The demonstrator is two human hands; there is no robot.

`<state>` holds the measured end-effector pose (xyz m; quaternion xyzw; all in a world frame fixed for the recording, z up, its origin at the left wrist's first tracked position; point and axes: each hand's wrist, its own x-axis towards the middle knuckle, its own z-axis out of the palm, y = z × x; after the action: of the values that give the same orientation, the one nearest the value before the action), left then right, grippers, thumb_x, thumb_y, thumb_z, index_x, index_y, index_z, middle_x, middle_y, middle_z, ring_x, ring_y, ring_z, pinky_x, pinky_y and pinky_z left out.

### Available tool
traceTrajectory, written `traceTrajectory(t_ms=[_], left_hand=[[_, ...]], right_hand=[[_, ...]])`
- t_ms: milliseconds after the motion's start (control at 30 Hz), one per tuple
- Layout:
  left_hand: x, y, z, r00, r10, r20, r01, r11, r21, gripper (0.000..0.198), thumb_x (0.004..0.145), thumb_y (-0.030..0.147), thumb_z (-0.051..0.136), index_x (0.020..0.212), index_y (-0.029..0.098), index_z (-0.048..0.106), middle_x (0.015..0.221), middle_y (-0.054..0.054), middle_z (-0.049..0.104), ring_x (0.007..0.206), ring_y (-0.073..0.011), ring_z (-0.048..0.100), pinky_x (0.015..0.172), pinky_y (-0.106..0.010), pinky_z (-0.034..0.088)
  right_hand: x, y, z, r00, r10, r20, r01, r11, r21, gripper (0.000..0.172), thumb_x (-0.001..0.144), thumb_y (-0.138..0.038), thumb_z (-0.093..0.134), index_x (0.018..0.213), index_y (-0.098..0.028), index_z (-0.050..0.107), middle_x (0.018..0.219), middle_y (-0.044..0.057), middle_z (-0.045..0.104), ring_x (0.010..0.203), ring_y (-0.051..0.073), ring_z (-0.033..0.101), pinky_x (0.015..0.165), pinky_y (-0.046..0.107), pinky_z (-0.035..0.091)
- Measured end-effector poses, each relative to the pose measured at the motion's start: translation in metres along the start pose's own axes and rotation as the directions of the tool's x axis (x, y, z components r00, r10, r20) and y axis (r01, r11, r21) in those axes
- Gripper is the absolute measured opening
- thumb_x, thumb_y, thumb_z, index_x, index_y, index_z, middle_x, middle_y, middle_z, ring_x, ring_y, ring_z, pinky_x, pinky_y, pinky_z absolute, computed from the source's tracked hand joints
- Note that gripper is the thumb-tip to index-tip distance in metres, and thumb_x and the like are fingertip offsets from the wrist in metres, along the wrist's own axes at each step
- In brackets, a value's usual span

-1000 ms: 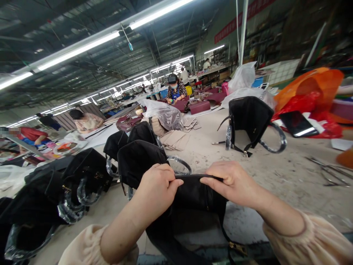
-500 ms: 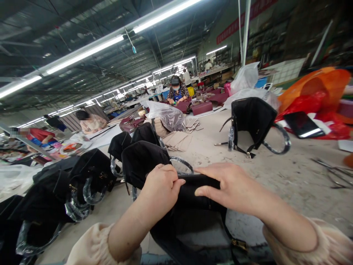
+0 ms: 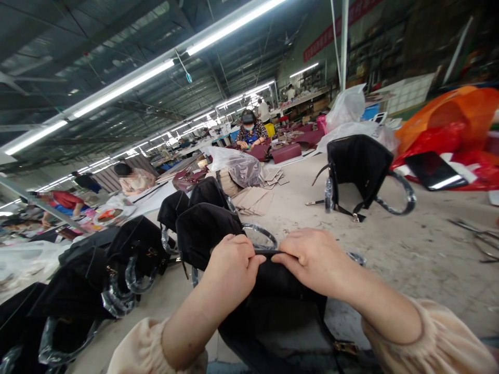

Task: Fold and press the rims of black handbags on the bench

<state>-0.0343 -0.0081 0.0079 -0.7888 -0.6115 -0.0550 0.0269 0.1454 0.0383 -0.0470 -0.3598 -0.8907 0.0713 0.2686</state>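
A black handbag (image 3: 280, 317) stands in front of me at the bottom centre, its opening facing me. My left hand (image 3: 234, 265) pinches the bag's far top edge, thumb on the near side. Close beside it, my right hand (image 3: 312, 257) pinches the same edge, its thumb tip a short way from the left thumb. A gold buckle (image 3: 345, 347) on a strap hangs at the bag's lower right. Part of a plastic-wrapped handle (image 3: 356, 258) shows beyond my right wrist. Just past my left hand sits another black bag (image 3: 206, 228).
More black bags (image 3: 74, 291) with wrapped handles line the left side. One black bag (image 3: 356, 171) stands at the right rear. Scissors (image 3: 477, 236), a dark tablet (image 3: 435, 170) and orange and red plastic bags (image 3: 448, 124) lie right. Beige pieces (image 3: 253, 200) lie ahead; a co-worker (image 3: 251, 132) sits beyond.
My right hand, its thumb and fingers apart before, has closed on the bag's top edge and moved nearer my left hand. The left hand keeps its pinch. The view has shifted slightly.
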Motion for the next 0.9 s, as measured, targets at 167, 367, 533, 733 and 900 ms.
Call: traceTrajectory(t_ms=[167,367,533,733,900], left_hand=[[-0.009,-0.003,-0.009,0.998,-0.004,0.062,0.007,0.999,-0.046,0.020,0.080,0.025,0.064,0.063,0.018,0.071,0.088,-0.005,0.071,0.086,-0.0199,0.064,0.086,-0.034,0.047],[-0.013,-0.010,-0.015,0.998,-0.016,0.067,0.024,0.991,-0.131,0.021,0.081,0.020,0.058,0.064,0.019,0.068,0.089,-0.003,0.070,0.089,-0.0160,0.064,0.079,-0.025,0.047],[0.000,0.002,-0.009,0.999,0.014,0.037,-0.010,0.993,-0.121,0.032,0.088,0.027,0.052,0.059,0.017,0.062,0.074,-0.002,0.065,0.075,-0.0143,0.061,0.069,-0.024,0.044],[0.015,0.016,-0.005,1.000,0.015,0.025,-0.014,0.998,-0.057,0.033,0.089,0.028,0.052,0.059,0.017,0.058,0.070,-0.001,0.062,0.070,-0.0136,0.058,0.065,-0.023,0.040],[0.020,0.019,-0.004,0.998,-0.015,0.055,0.014,1.000,0.018,0.035,0.090,0.032,0.049,0.059,0.017,0.059,0.070,-0.002,0.062,0.068,-0.0136,0.058,0.063,-0.024,0.038]], right_hand=[[0.000,0.001,-0.001,1.000,-0.001,0.008,0.001,1.000,0.016,0.031,0.091,-0.036,0.051,0.067,-0.020,0.058,0.068,0.000,0.061,0.067,0.014,0.053,0.062,0.028,0.029],[-0.008,0.018,-0.014,1.000,-0.016,0.013,0.016,1.000,0.002,0.032,0.091,-0.037,0.051,0.066,-0.019,0.057,0.066,0.000,0.059,0.064,0.013,0.051,0.061,0.028,0.028],[-0.024,0.042,-0.030,0.998,0.044,0.050,-0.044,0.999,-0.002,0.038,0.092,-0.042,0.050,0.063,-0.018,0.055,0.065,0.000,0.059,0.063,0.013,0.051,0.059,0.027,0.028],[-0.032,0.052,-0.042,0.994,0.091,0.058,-0.090,0.996,-0.026,0.040,0.092,-0.044,0.049,0.062,-0.018,0.054,0.064,0.000,0.060,0.063,0.013,0.051,0.058,0.027,0.027],[-0.034,0.054,-0.043,0.992,0.107,0.067,-0.105,0.994,-0.029,0.039,0.092,-0.043,0.050,0.062,-0.018,0.056,0.065,0.001,0.062,0.065,0.014,0.053,0.059,0.027,0.028]])
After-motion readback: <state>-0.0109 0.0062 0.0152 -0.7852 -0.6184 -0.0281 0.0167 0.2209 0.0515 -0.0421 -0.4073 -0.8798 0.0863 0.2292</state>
